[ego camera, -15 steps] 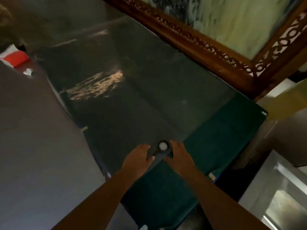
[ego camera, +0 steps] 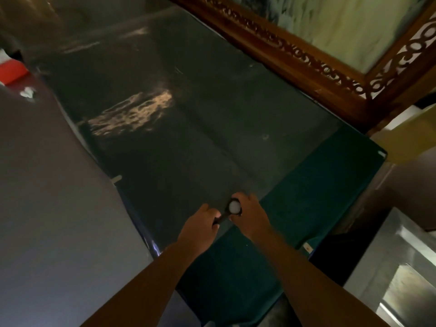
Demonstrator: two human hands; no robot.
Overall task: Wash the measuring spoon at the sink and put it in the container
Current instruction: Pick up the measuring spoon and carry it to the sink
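Observation:
A dark measuring spoon (ego camera: 232, 208) with a pale round bowl is held between both hands above a dark glossy table top (ego camera: 188, 114). My left hand (ego camera: 200, 226) grips the spoon's dark handle at its lower end. My right hand (ego camera: 251, 215) curls around the bowl end from the right. The scene is dim. No sink basin or container can be made out clearly.
A green cloth (ego camera: 295, 197) covers the table's near right corner. A carved wooden frame (ego camera: 306, 55) runs along the far right side. A red and white box (ego camera: 11, 72) lies at the far left. A shiny metal surface (ego camera: 405, 279) sits at the lower right.
The spoon has been lifted slightly and both hands have closed on it, the left on the handle and the right around the bowl.

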